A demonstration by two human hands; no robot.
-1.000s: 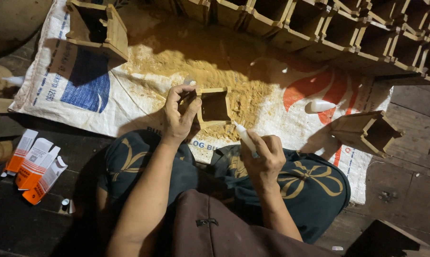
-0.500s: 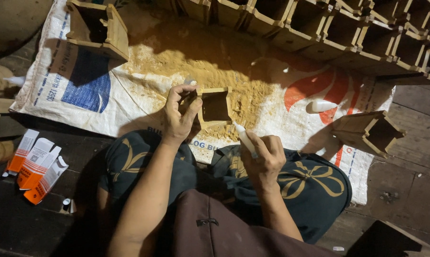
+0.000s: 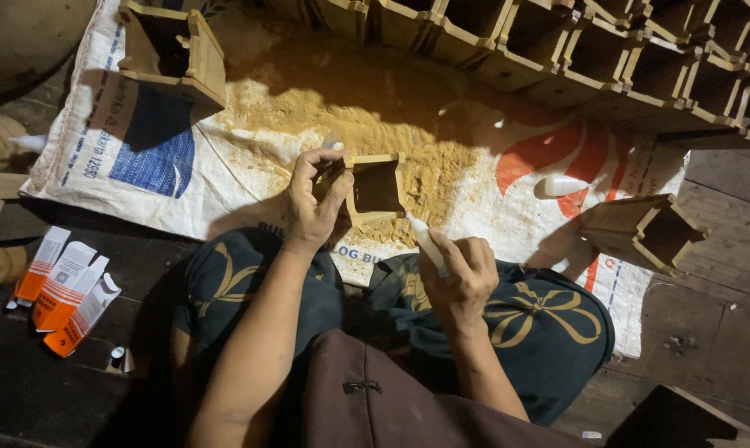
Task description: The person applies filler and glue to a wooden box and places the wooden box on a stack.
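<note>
Left hand (image 3: 313, 199) grip closed round small wooden box (image 3: 375, 187), fingers on its wall; prob. light, stiff. Right hand (image 3: 458, 278), just below box, wrapped round white tube (image 3: 427, 242)

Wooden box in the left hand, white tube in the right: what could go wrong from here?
1. The left hand grips the box by one wall only; it could tip or drop into the sawdust.
2. The tube tip sits near the box's lower corner; its contents might smear the right hand or the sack.
</note>
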